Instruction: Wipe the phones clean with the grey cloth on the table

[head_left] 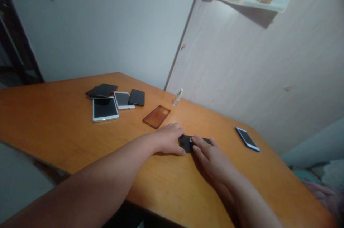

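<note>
A black phone (185,143) lies flat on the wooden table in front of me, its long side running left to right. My left hand (170,139) grips its left end, fingers at the far edge and thumb at the near edge. Across the right part rests my right hand (205,149), fingers stretched out over the surface and hiding much of it. A small pale mark shows by the right fingertips; I cannot tell what it is. Just beyond my left hand is a brown translucent phone case (157,116).
A small clear bottle (177,97) stands near the wall. At the left lie a white tablet (105,109), a smaller white device (123,100), a black device (137,97) and dark cases (103,90). A blue-edged phone (247,139) lies right, near the table's (166,192) far edge.
</note>
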{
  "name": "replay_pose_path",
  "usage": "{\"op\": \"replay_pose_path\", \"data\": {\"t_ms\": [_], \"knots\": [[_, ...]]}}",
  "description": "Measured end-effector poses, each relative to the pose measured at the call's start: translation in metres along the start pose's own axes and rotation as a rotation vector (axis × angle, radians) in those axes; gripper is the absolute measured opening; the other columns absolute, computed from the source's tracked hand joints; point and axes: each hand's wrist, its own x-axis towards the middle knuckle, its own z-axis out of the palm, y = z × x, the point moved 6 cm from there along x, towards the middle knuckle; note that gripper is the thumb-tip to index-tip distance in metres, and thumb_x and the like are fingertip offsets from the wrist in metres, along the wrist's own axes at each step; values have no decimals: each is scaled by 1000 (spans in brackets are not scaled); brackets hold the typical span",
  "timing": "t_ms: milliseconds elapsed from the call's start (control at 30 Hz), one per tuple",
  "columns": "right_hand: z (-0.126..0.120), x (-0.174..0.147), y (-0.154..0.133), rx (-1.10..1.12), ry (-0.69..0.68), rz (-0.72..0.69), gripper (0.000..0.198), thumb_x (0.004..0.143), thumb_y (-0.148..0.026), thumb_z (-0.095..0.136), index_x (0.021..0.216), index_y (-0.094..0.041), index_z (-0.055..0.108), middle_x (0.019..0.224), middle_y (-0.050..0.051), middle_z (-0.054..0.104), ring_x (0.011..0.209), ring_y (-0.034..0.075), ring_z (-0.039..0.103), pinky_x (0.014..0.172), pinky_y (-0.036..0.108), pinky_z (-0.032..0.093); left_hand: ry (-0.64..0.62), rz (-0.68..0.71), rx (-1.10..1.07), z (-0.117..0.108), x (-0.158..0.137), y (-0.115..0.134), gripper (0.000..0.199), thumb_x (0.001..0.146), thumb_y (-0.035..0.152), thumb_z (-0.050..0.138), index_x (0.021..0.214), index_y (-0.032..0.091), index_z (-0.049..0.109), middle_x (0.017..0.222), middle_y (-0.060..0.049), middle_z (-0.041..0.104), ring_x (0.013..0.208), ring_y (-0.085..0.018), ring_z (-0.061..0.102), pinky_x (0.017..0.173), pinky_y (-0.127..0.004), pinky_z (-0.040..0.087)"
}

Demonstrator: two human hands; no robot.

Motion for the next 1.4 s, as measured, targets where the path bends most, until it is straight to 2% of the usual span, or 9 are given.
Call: {"op": "replay_pose_path", "data": {"t_ms": [67, 133, 300, 367, 567, 800, 1033, 1267, 1400], "knots": [[-2, 0, 24, -69, 35, 153, 50, 102, -38, 31, 142, -16, 52, 148, 14, 49, 140, 29, 42, 120, 62, 12, -1, -3, 2, -1, 0, 1, 57, 67, 56, 75, 112, 22, 66, 108, -8, 60, 103, -28, 58, 87, -35, 48], [-2, -1, 31, -92, 42, 197, 51, 102, -38, 31, 142, -14, 52, 148, 15, 49, 140, 29, 42, 120, 62, 13, -5, -3, 2, -2, 0, 1, 55, 67, 56, 74, 110, 22, 67, 106, -8, 59, 102, -28, 58, 86, -35, 49], [0, -8, -18, 42, -41, -109, 52, 103, -43, 33, 149, -22, 44, 154, 7, 41, 146, 23, 32, 122, 52, 17, 6, -1, -3, -3, -1, 1, 50, 67, 55, 73, 106, 23, 67, 104, -7, 60, 100, -27, 58, 83, -34, 49], [0, -10, -26, 64, -77, -151, 52, 103, -44, 31, 150, -24, 42, 154, 5, 40, 146, 22, 30, 123, 52, 16, 3, 4, -4, -3, -1, 2, 51, 68, 55, 73, 107, 23, 67, 104, -7, 60, 100, -27, 58, 84, -34, 49], [-7, -9, 24, -97, -6, 158, 51, 102, -38, 32, 143, -15, 52, 147, 15, 49, 138, 29, 45, 120, 61, 16, 0, -14, -18, -2, 0, 0, 57, 66, 56, 75, 112, 24, 67, 108, -7, 59, 104, -28, 58, 88, -35, 48], [-4, -16, -23, 66, -90, -126, 53, 102, -46, 32, 148, -23, 45, 153, 5, 42, 145, 23, 33, 122, 49, 22, 14, 11, -10, 1, 0, -3, 56, 67, 57, 74, 111, 24, 67, 107, -7, 60, 102, -28, 58, 86, -35, 49], [-10, -12, 19, -71, 9, 146, 49, 100, -37, 37, 140, -15, 56, 145, 15, 51, 135, 30, 49, 118, 56, 27, -5, -11, -20, -1, 0, 0, 57, 67, 57, 74, 113, 24, 66, 109, -7, 59, 105, -28, 57, 90, -35, 48], [-6, -17, -23, 73, -28, -69, 52, 101, -44, 36, 144, -21, 51, 150, 6, 47, 143, 25, 38, 120, 46, 29, -13, 26, -23, 1, -1, -5, 56, 70, 54, 74, 115, 23, 65, 108, -7, 58, 103, -27, 57, 89, -35, 48], [-7, -14, -17, 70, -25, -37, 51, 100, -42, 36, 142, -20, 54, 150, 8, 48, 141, 26, 41, 119, 47, 29, -26, 29, -15, 0, -2, -6, 58, 71, 55, 74, 118, 23, 64, 108, -6, 58, 103, -26, 57, 88, -34, 48]]}}
